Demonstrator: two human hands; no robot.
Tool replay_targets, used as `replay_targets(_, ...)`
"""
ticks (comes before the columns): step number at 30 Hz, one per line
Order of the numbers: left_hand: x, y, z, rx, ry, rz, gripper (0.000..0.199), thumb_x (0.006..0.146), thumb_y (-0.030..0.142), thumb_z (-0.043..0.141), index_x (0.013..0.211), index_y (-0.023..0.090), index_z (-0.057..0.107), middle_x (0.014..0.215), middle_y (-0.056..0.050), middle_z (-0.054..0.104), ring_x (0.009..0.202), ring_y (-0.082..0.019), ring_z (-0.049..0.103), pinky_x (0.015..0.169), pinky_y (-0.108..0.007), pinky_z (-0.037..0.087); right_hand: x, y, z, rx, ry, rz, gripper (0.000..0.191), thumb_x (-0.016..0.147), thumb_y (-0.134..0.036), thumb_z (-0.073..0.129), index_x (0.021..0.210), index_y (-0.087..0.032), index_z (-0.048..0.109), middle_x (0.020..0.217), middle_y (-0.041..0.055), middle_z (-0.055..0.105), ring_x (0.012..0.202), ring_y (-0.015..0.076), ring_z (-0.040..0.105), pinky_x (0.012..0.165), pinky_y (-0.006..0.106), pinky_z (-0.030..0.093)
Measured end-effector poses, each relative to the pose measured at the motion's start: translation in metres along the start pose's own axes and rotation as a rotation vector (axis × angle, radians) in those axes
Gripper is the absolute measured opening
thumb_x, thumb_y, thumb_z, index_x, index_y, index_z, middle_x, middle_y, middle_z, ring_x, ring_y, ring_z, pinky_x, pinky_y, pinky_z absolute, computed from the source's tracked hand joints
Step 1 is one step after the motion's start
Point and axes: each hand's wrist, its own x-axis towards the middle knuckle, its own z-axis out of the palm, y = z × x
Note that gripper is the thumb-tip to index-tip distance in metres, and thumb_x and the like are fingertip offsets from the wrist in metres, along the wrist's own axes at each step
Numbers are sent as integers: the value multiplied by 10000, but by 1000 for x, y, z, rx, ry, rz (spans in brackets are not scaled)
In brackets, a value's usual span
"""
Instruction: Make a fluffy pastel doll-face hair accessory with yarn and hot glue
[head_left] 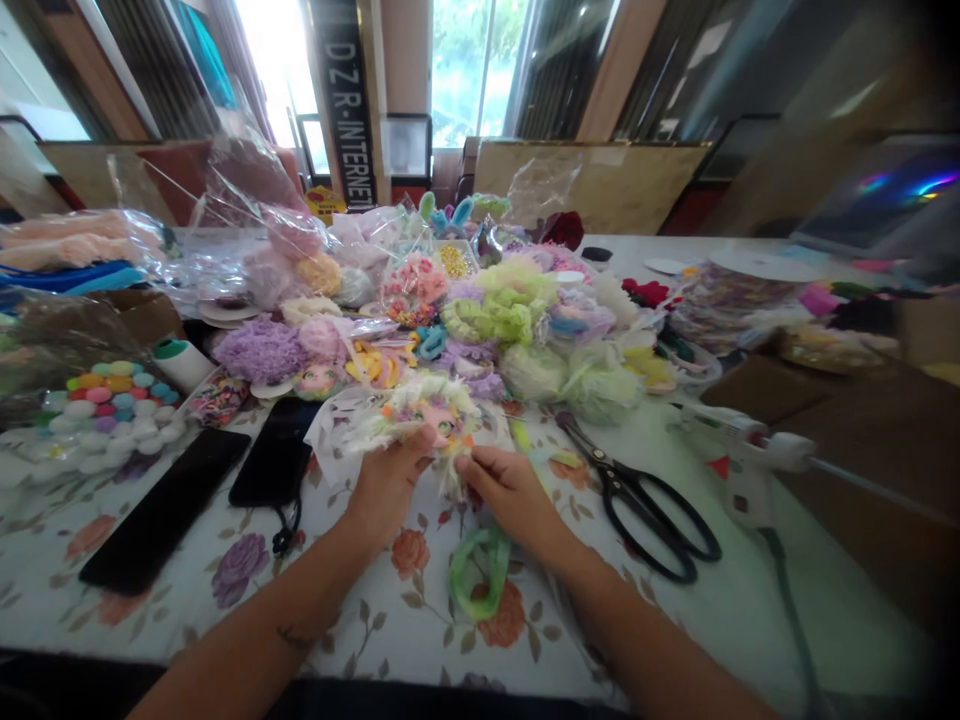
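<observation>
Both my hands hold a small doll head (444,422) with green eyes, framed by pale, fluffy yarn-like trim with orange and purple bits. My left hand (394,472) grips its left side, the thumb pressed near the face. The fingers of my right hand (511,490) pinch the pale trim at its lower right edge. Under the doll head lies a white sheet (334,440) that looks like paper or thin film. A loop of green ribbon (480,575) rests on the floral tablecloth (360,590) just below my right hand.
Black scissors (652,505) and a white glue gun (750,460) with its cord lie to the right. Two dark phones (169,505) sit at the left, near a bag of colourful pompoms (112,410). Behind are heaped yarn bundles (502,300), beads and plastic bags. A cardboard box (847,480) stands far right.
</observation>
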Motion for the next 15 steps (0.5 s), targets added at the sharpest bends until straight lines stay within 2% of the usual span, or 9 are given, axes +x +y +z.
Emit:
replay_targets(4, -3, 2, 6, -65, -93, -74, 236, 702, 335, 786, 795, 147, 678, 739, -27, 697, 692, -161, 665, 638, -270, 540, -1, -1, 3, 94, -107, 92, 435, 855, -518, 546, 559, -201, 517, 489, -21, 562, 442, 106, 483, 452, 223, 362)
replay_targets(6, -3, 2, 4, -69, -71, -105, 237, 692, 333, 794, 763, 141, 674, 716, -23, 691, 649, -150, 655, 624, -264, 536, -1, 0, -2, 85, -206, 75, 373, 836, -488, 593, 615, -189, 597, 531, -16, 596, 464, 111, 502, 460, 227, 375)
replay_targets(8, -1, 2, 1, -82, -15, -99, 226, 658, 295, 819, 740, 142, 676, 741, -22, 700, 678, -144, 657, 659, -256, 535, 0, 0, -13, 54, -242, 41, 241, 773, -428, 692, 741, -189, 689, 652, 0, 665, 567, 143, 578, 522, 248, 438)
replay_targets(9, -1, 1, 0, -86, 8, -92, 221, 643, 277, 828, 736, 144, 678, 772, -25, 708, 715, -146, 661, 687, -254, 535, 0, 1, -20, 34, -213, 29, 214, 728, -389, 743, 823, -200, 717, 753, 14, 703, 668, 173, 626, 590, 271, 481)
replay_targets(11, 1, 1, -3, -72, 37, -71, 221, 629, 262, 836, 751, 156, 685, 842, -26, 719, 800, -153, 665, 742, -258, 532, 3, 1, -35, 16, -95, 15, 323, 657, -319, 801, 957, -224, 726, 969, 45, 728, 904, 231, 661, 773, 330, 521)
replay_targets(13, 1, 0, -5, -1, 63, -28, 221, 636, 272, 834, 775, 175, 693, 863, -17, 721, 851, -157, 662, 786, -265, 528, 6, 2, -47, 101, 0, -1, 426, 675, -298, 783, 1087, -247, 688, 1124, 64, 698, 1074, 249, 628, 911, 374, 496)
replay_targets(15, 0, -1, -5, 105, 73, 22, 204, 659, 299, 819, 788, 191, 703, 842, -14, 723, 880, -172, 663, 834, -294, 524, 7, 1, -49, 259, 57, -28, 461, 743, -333, 722, 1190, -264, 631, 1197, 70, 668, 1153, 242, 594, 972, 394, 471)
